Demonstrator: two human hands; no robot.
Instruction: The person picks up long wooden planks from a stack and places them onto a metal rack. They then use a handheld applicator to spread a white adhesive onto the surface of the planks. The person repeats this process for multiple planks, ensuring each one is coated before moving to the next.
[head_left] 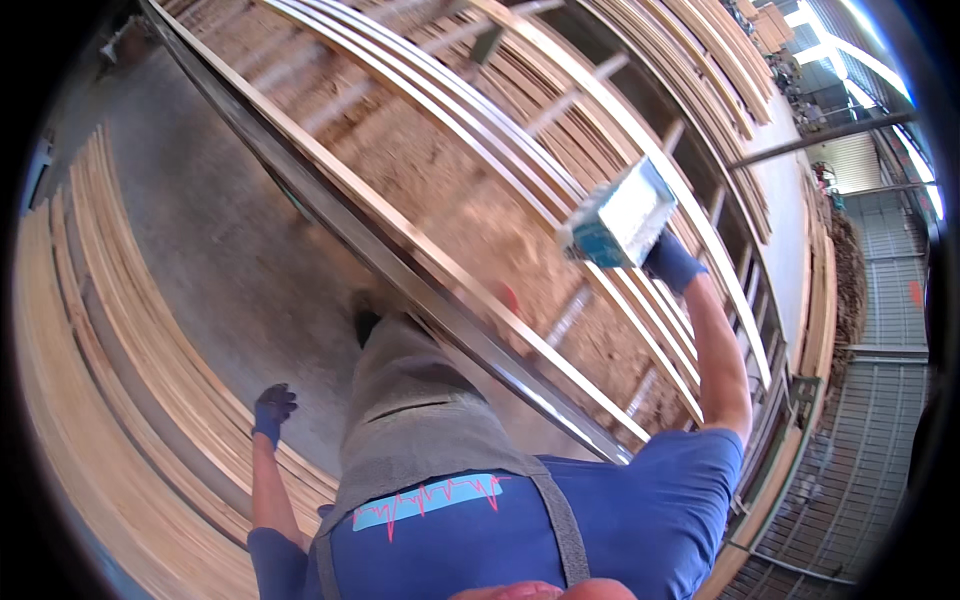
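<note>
My right hand (672, 262), in a dark blue glove, grips a teal box-shaped container (622, 215) with a broad white face. The container is tilted over several long, white-faced wooden strips (500, 138) on the rack; whether it touches them I cannot tell. Most of my right fingers are hidden behind it. My left hand (274, 408), gloved too, hangs low at my left side with its fingers apart and nothing in them. Nearest to it are the long bare planks (160, 320) stacked at the left.
A dark metal rail (400, 290) and a bare timber strip (440, 262) run along the rack's near side, in front of my legs. Sawdust (400, 150) lies beneath the crossbars. More timber lengths (690, 40) lie beyond. A corrugated wall (890, 300) stands at the right.
</note>
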